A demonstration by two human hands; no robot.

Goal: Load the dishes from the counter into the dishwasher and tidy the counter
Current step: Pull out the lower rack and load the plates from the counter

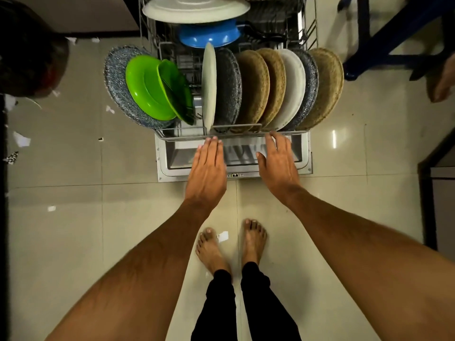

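Both hands reach down to the pulled-out lower rack (234,134) of the dishwasher, over its dropped door (234,166). The left hand (209,163) lies flat with straight fingers, its fingertips (213,140) at the rack's front rail, grip released and holding nothing. The right hand (278,161) is likewise spread and released, fingertips touching the same rail nearer the rack's right front corner. The dishes stand on edge in the rack: at its left edge a blue speckled plate (115,77) with two green plates (147,87) leaning against it; from the middle to the right edge a row of a pale plate (209,87), a dark speckled plate (227,87), two brown plates (253,89), a white plate (291,87), another speckled one and a last brown plate (327,87). Toward the rack's back lie a blue bowl (209,33) and a large white plate (197,8). Bare feet (253,239) stand on the tiled floor (73,242), where scraps of paper (21,139) lie scattered.
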